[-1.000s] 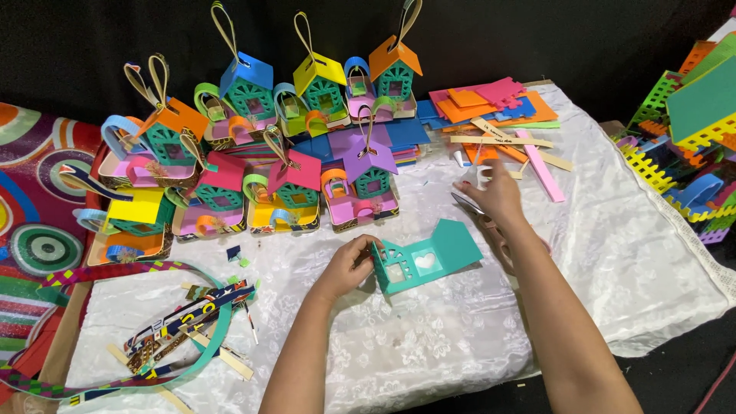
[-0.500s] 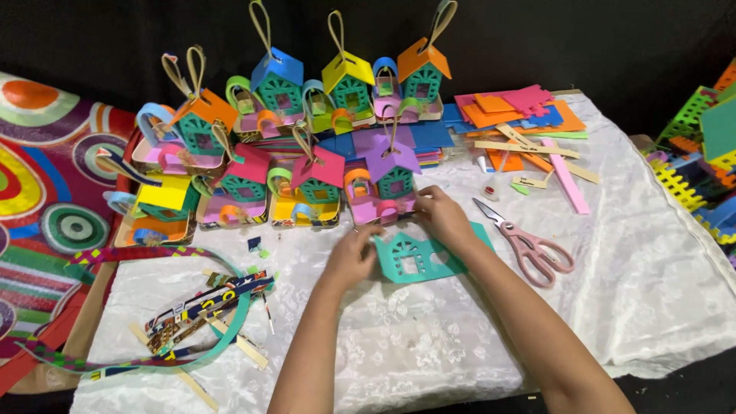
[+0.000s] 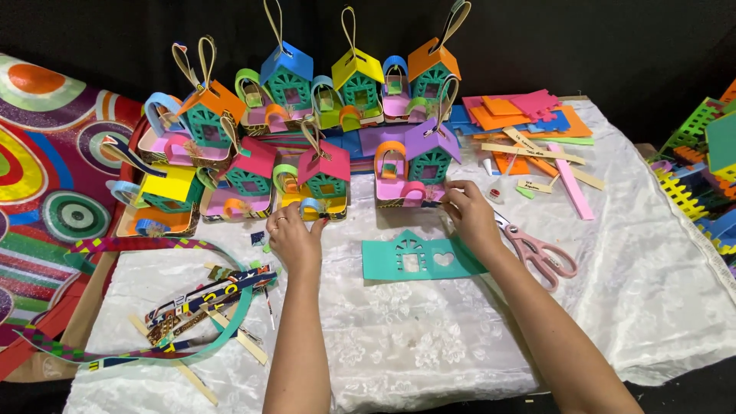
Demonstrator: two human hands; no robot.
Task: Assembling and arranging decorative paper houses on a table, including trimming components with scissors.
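Note:
A flat teal foam cut-out (image 3: pixel 406 259) with a window, arch and heart hole lies on the white lace cloth (image 3: pixel 429 345). My left hand (image 3: pixel 295 236) reaches to the front of a yellow foam house with a pink roof (image 3: pixel 322 180), fingers touching its base. My right hand (image 3: pixel 469 216) pinches at the front corner of a pink house with a purple roof (image 3: pixel 418 165), above the cut-out's right end. Neither hand lifts anything.
Several finished foam houses with loop handles (image 3: pixel 287 84) stand in rows at the back. Pink-handled scissors (image 3: pixel 540 253) lie right of my right hand. Foam sheets and strips (image 3: pixel 529 123) lie back right, patterned strips (image 3: pixel 199 299) front left, fence pieces (image 3: pixel 701 165) far right.
Both hands have let go of the teal cut-out, which now lies flat. The left hand moved up-left to the yellow house, the right to the purple-roofed house.

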